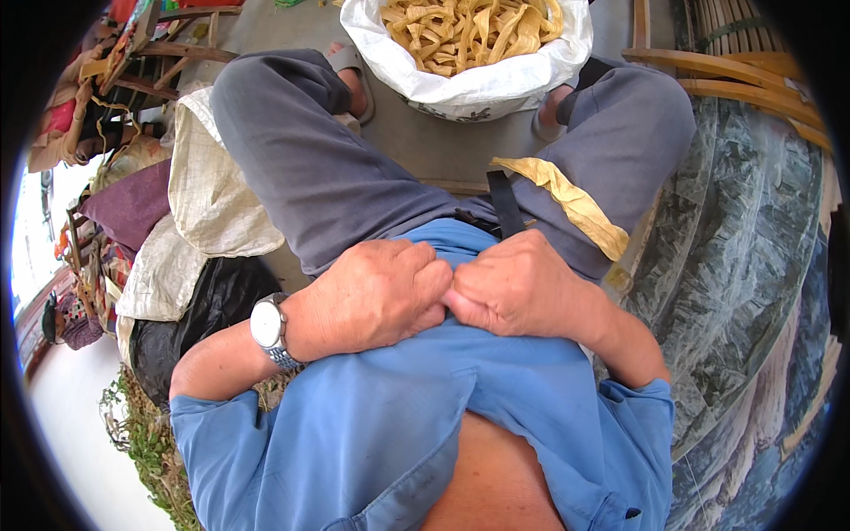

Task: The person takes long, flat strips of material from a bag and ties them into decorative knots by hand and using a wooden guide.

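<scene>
In front of my belly, both hands are closed and their knuckles meet. My left hand (pixel 381 288), with a silver watch (pixel 268 325) on its wrist, is curled at the front of the blue shirt (pixel 381 398). Right beside it, my right hand (pixel 513 288) pinches at the same cloth. The fingertips and the exact bit of fabric between them are hidden. Lower down, the shirt front hangs apart over my chest. Across my right thigh lies a flat, crinkled yellow strip (pixel 571 203), close to a black strap (pixel 506 203).
Between my feet stands a white woven sack (pixel 460 97) full of curled yellow strips (pixel 469 35). Wooden chair parts (pixel 744 75) and a sheet of clear plastic (pixel 735 265) are on the right. Cloth sacks (pixel 208 186), a black bag (pixel 226 296) and dried plants (pixel 150 442) lie left.
</scene>
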A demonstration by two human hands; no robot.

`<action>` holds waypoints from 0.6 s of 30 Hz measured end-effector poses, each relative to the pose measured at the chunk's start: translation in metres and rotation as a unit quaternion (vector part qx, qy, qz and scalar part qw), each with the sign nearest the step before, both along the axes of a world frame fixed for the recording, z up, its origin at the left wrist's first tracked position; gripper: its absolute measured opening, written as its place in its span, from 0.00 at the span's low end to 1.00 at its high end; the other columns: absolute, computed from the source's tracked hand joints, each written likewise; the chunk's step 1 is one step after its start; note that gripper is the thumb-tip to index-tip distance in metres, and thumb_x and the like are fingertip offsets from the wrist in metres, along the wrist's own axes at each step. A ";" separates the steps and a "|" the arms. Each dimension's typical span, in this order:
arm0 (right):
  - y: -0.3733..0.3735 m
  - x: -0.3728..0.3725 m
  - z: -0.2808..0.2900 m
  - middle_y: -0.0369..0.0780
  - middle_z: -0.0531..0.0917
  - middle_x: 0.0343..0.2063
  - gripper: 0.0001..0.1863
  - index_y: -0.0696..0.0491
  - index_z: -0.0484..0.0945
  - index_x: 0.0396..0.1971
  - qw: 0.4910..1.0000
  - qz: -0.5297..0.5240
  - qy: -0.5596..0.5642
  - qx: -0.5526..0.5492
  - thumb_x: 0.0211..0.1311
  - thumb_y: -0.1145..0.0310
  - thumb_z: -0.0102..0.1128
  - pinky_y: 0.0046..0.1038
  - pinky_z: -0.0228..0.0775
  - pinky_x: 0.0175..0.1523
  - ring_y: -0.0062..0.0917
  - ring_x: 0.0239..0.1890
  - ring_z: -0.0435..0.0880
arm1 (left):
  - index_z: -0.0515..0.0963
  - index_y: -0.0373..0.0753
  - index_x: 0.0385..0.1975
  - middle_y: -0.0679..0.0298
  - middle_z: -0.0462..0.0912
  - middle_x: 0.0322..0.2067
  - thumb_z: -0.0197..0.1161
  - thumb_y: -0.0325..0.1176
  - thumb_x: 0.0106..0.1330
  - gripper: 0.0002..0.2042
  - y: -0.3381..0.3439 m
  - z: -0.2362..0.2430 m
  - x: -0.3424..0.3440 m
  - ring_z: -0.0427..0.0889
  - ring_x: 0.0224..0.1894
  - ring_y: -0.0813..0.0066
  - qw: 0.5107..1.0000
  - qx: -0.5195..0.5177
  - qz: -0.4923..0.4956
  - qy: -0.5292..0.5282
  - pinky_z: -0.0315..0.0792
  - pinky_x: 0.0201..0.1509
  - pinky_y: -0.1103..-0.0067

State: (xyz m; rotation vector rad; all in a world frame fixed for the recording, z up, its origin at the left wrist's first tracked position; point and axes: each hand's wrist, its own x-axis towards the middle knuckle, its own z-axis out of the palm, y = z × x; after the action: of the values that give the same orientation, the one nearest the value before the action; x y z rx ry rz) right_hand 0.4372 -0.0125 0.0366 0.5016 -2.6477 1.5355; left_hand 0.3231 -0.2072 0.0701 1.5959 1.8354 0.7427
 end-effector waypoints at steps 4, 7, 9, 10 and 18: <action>0.000 0.001 0.006 0.37 0.73 0.13 0.14 0.49 0.73 0.18 0.999 0.030 0.017 -0.013 0.60 0.65 0.66 0.32 0.71 0.23 0.31 0.17 0.77 | 0.68 0.40 0.25 0.60 0.73 0.25 0.68 0.35 0.54 0.13 -0.002 0.002 0.004 0.78 0.28 0.62 0.999 -0.014 -0.013 0.027 0.75 0.32 0.68; -0.002 0.006 -0.002 0.38 0.74 0.14 0.14 0.50 0.73 0.19 0.999 -0.009 0.032 -0.020 0.60 0.66 0.66 0.33 0.70 0.23 0.32 0.17 0.77 | 0.70 0.38 0.28 0.58 0.74 0.26 0.68 0.32 0.56 0.11 0.000 -0.006 0.002 0.77 0.28 0.57 1.000 0.004 0.003 -0.003 0.73 0.31 0.66; 0.004 0.006 -0.005 0.40 0.75 0.15 0.14 0.51 0.73 0.20 0.999 -0.016 -0.046 -0.017 0.62 0.65 0.65 0.35 0.70 0.23 0.36 0.19 0.78 | 0.72 0.37 0.32 0.58 0.74 0.26 0.68 0.32 0.56 0.11 0.007 -0.014 -0.005 0.77 0.29 0.56 0.999 0.021 0.025 0.008 0.73 0.33 0.66; 0.009 0.005 -0.003 0.42 0.77 0.17 0.16 0.53 0.73 0.22 0.993 -0.026 -0.109 -0.030 0.66 0.60 0.63 0.37 0.71 0.25 0.39 0.20 0.79 | 0.72 0.37 0.34 0.57 0.74 0.26 0.68 0.32 0.57 0.11 0.011 -0.017 -0.008 0.77 0.29 0.55 0.999 0.031 0.037 0.017 0.73 0.34 0.66; 0.012 -0.007 0.002 0.44 0.81 0.20 0.22 0.54 0.75 0.25 0.985 -0.060 -0.124 0.103 0.69 0.50 0.59 0.39 0.73 0.28 0.40 0.24 0.83 | 0.74 0.34 0.43 0.55 0.78 0.32 0.66 0.29 0.60 0.13 0.022 -0.017 -0.005 0.79 0.35 0.53 0.998 0.003 0.056 -0.001 0.75 0.40 0.65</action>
State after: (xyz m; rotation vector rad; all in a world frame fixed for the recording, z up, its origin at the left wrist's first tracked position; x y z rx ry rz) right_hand 0.4304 -0.0006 0.0381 0.1616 -2.9807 1.3799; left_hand 0.3177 -0.1851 0.0535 1.5063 1.9351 0.8000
